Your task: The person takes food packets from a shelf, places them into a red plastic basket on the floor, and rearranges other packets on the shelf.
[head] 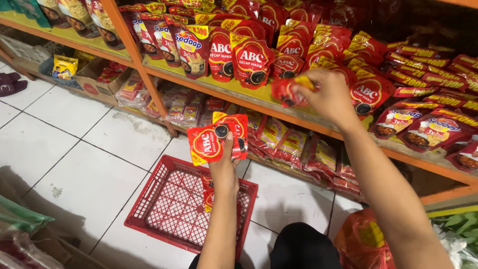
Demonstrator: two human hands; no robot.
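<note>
Shop shelf (259, 102), right hand (328, 97) raised gripping pouch (288, 91), left hand (225, 167) holding pouches (215, 142)

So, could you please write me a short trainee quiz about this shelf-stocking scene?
1. True or false: the left hand holds red sauce pouches above the red plastic crate.
2. What does the right hand grip?
A. a green bottle
B. a single red pouch
C. a noodle pack
3. Fill in: the crate sits on the white tiled ____.

Key: 1 true; 2 B; 3 floor.
</note>
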